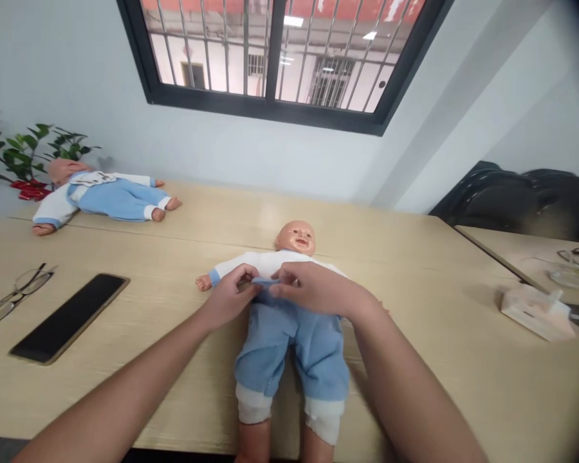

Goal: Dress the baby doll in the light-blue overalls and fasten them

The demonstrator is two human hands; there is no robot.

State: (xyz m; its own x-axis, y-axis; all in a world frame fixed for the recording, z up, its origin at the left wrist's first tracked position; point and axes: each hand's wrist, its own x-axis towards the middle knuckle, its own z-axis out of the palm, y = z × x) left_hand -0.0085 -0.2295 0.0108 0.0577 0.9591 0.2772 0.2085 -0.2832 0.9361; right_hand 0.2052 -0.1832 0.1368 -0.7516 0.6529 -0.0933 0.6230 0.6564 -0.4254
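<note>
A baby doll (296,238) lies face up on the table, its feet towards me. It wears a white top with blue cuffs and blue trousers (265,347) with white leg cuffs. My left hand (232,292) pinches the blue cloth at the doll's waist on the left. Close beside it, my right hand (302,286) grips the same blue edge with thumb and fingers. A short strip of the waistband (266,281) shows between the two hands. The doll's right-side arm is mostly hidden behind my right forearm.
A second doll (120,196) in similar clothes lies at the back left, near a green plant (24,151). A phone (70,318) and glasses (14,296) lie at the left. A tissue box (535,312) stands at the right; black chairs (506,199) are behind.
</note>
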